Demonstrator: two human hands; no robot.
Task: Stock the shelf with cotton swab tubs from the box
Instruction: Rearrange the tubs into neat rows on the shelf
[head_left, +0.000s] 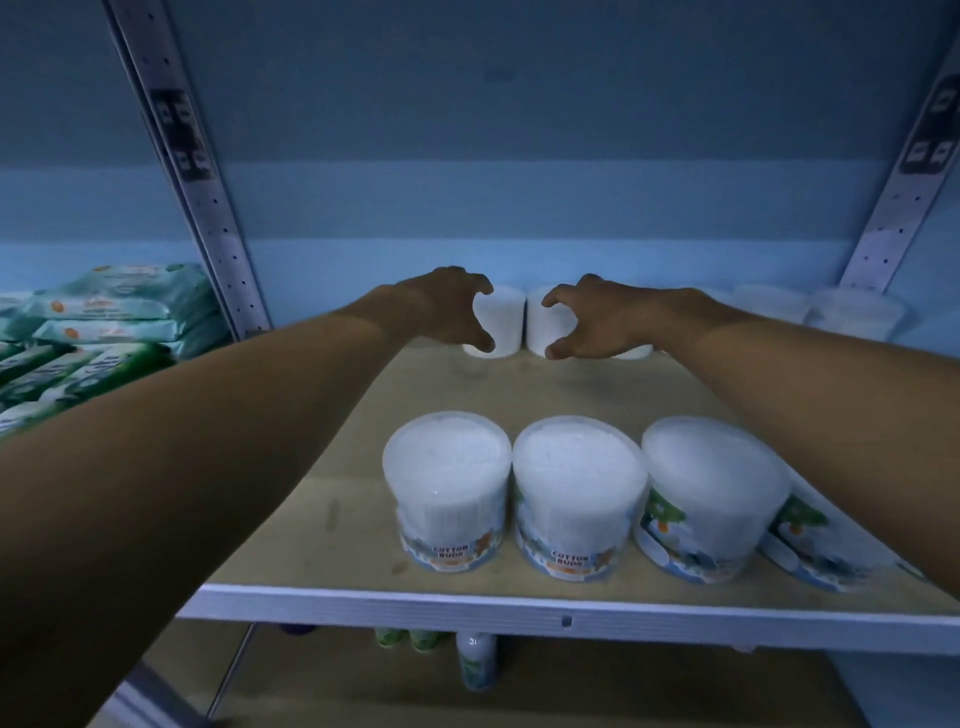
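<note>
On shelf: swab-filled tubs.

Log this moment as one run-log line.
left hand: curled beside rear tub | right hand: curled beside neighbouring rear tub | contact: unclear | front row: upright on shelf

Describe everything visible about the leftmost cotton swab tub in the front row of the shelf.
The leftmost front tub is a round, clear plastic tub packed with white cotton swabs, closed by a translucent lid. A printed band around its base reads "COTTON BUDS" with blue and orange artwork. It stands upright near the front edge of the tan shelf, close against the next tub on its right. Neither hand touches it; both reach to tubs at the back.
</note>
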